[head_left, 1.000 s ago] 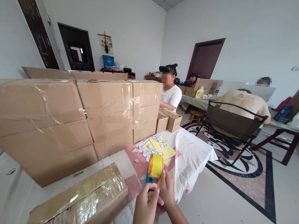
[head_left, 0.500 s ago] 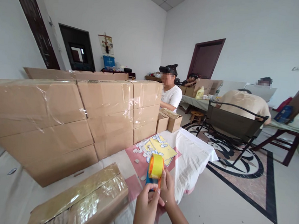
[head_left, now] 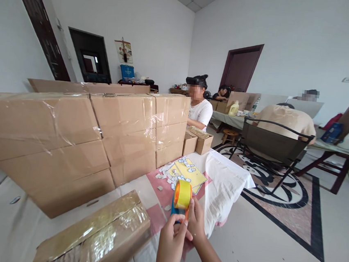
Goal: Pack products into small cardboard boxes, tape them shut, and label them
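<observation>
A tape dispenser [head_left: 183, 194] with a yellow roll and orange and blue parts is held up over the front edge of the cloth-covered table. My right hand [head_left: 195, 223] grips its right side. My left hand [head_left: 173, 234] is pinched together at the dispenser's lower end; whether the fingertips hold the tape's end or the body is too small to tell. Beyond the roll lie a yellow paper sheet [head_left: 190, 176] and several small white paper pieces [head_left: 164, 172]. To the left rests a taped cardboard box [head_left: 115, 232].
Stacked cardboard boxes [head_left: 124, 138] form a wall along the table's left and back. Two small boxes [head_left: 203, 143] stand at its far end, near a person in a white shirt [head_left: 201, 112]. On the right, another person sits in a folding chair [head_left: 272, 142].
Almost nothing differs. Both hands and the tape dispenser keep the same place, and the view has shifted very slightly.
</observation>
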A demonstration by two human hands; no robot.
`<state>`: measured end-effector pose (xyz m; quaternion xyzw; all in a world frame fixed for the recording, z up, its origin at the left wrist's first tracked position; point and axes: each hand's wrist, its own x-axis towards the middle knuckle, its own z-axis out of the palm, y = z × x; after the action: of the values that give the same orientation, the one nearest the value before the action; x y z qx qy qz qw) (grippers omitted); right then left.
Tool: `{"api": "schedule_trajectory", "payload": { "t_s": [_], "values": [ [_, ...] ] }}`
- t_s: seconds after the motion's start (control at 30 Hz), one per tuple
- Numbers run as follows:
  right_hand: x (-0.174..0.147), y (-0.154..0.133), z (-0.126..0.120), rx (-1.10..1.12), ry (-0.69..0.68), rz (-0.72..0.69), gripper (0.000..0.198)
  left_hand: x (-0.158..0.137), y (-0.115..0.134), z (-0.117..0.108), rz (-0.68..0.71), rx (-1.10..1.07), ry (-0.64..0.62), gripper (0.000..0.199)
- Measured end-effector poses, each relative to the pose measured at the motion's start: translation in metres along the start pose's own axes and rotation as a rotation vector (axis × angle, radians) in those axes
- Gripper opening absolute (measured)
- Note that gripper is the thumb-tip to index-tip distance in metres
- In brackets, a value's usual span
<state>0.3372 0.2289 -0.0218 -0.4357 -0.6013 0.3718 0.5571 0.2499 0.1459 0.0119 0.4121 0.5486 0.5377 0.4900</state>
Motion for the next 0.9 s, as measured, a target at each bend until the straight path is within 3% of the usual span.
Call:
{"api": "schedule_trajectory", "payload": {
  "t_s": [0.9],
  "values": [
    [-0.0002,-0.0015,-0.0007,0.019,0.002,0.023,0.042,-0.002,0.0027,0.001,-0.006,-0.008,-0.005,0.038]
  ]
}}
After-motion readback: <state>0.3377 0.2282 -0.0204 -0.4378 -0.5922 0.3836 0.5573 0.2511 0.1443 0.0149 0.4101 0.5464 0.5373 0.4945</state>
